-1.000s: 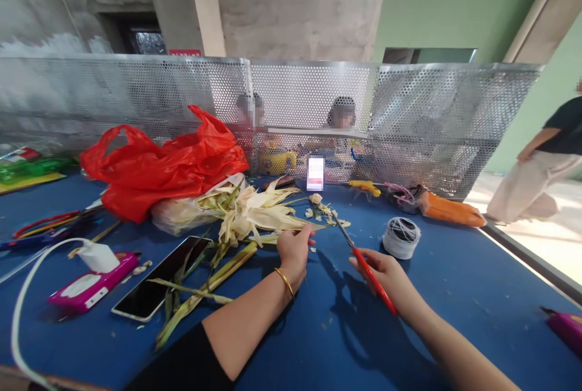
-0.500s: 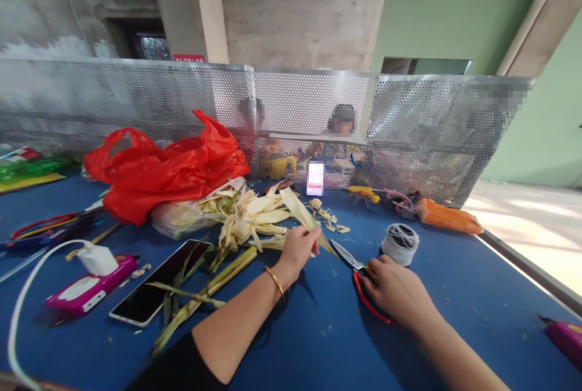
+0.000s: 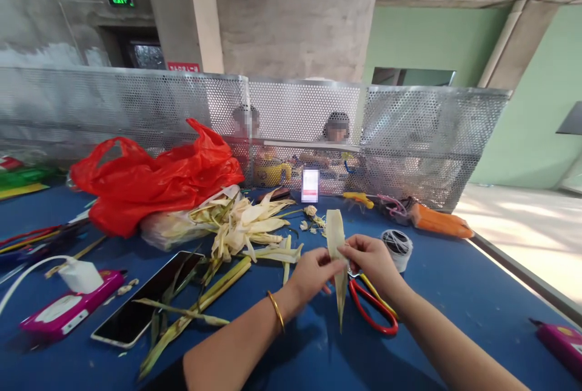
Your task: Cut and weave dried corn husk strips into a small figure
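Observation:
A long pale corn husk strip (image 3: 336, 230) stands upright between my two hands, its narrow tip hanging down. My left hand (image 3: 316, 273) is closed on the lower part of the strip. My right hand (image 3: 370, 257) pinches its right edge a little higher. Just beneath my right hand lie scissors (image 3: 373, 307) with red and yellow handles on the blue table, their blades mostly hidden behind my fingers. A spool of white string (image 3: 398, 248) stands right behind my right hand. To the left is a heap of corn husks (image 3: 248, 221).
A red plastic bag (image 3: 159, 176) sits at the back left. Nearer lie a dark-screened phone (image 3: 145, 300), green stalks (image 3: 218, 285) and a magenta power strip (image 3: 73, 306) with a white charger. An orange packet (image 3: 441, 221) rests by a perforated metal screen (image 3: 418, 142); two people sit beyond it.
My right hand has let go of the scissors, which now lie on the table, and has taken hold of the husk strip. The strip has swung from slanted to upright and moved right.

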A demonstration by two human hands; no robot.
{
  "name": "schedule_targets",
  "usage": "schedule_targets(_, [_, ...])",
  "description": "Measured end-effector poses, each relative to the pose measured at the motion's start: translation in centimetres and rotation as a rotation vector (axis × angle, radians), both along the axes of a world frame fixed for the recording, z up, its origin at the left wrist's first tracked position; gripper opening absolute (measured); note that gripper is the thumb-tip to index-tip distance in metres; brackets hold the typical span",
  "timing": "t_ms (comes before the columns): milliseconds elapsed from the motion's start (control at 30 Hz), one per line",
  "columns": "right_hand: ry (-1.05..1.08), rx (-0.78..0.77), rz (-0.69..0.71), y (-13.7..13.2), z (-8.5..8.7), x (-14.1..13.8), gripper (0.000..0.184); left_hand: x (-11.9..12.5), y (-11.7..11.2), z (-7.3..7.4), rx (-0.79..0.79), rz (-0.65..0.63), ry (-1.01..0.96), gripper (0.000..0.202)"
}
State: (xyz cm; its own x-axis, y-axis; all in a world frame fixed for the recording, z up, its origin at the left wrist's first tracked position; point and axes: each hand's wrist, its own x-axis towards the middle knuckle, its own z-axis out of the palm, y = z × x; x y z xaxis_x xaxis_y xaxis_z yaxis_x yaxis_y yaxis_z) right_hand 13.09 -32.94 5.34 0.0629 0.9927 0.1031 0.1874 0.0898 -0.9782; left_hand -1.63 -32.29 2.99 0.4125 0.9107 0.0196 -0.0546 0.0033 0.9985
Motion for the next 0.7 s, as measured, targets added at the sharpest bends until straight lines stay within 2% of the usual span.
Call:
schedule_targets(67, [-0.024, -0.033, 0.059, 0.3, -0.4, -0.4, 0.034, -0.2, 0.7, 0.1, -0.071, 0.176, -0.06, 0.031])
schedule_targets(167, [0.009, -0.119, 0.119, 0.5, -0.5, -0.6, 0.037, -0.5, 1.8, -0.1, -0.125, 0.331, -0.1, 0.028])
schedule_targets(233, [0.04, -0.101, 0.068, 1.0, -0.1, -0.3, 0.041, -0.7, 2.4, -0.5, -0.122, 0.403, -0.11, 0.025])
schedule_targets(333, [0.019, 0.024, -0.112, 2.8, 1.3, 0.7, 0.046, -0.9, 3.0, -1.1, -0.077, 0.495, -0.078, 0.023])
schedule_targets(467, [-0.056, 0.124, -0.298, 6.8, 3.5, 2.0, 0.044, -1.1, 3.2, -1.5, -0.058, 0.522, -0.024, 0.025])
schedule_targets(567, [-0.202, 0.137, -0.37, 8.9, 4.4, 2.3, 0.037, -1.1, 2.9, -1.3, -0.062, 0.502, 0.007, 0.023])
schedule_targets(633, [-0.321, 0.139, -0.381, 9.1, 4.6, 2.3, 0.027, -1.1, 2.7, -1.1, -0.034, 0.502, 0.041, 0.024])
schedule_targets(700, [-0.428, 0.158, -0.379, 8.2, 4.5, 1.9, 0.026, -1.2, 2.6, -0.8, 0.065, 0.535, 0.123, 0.027])
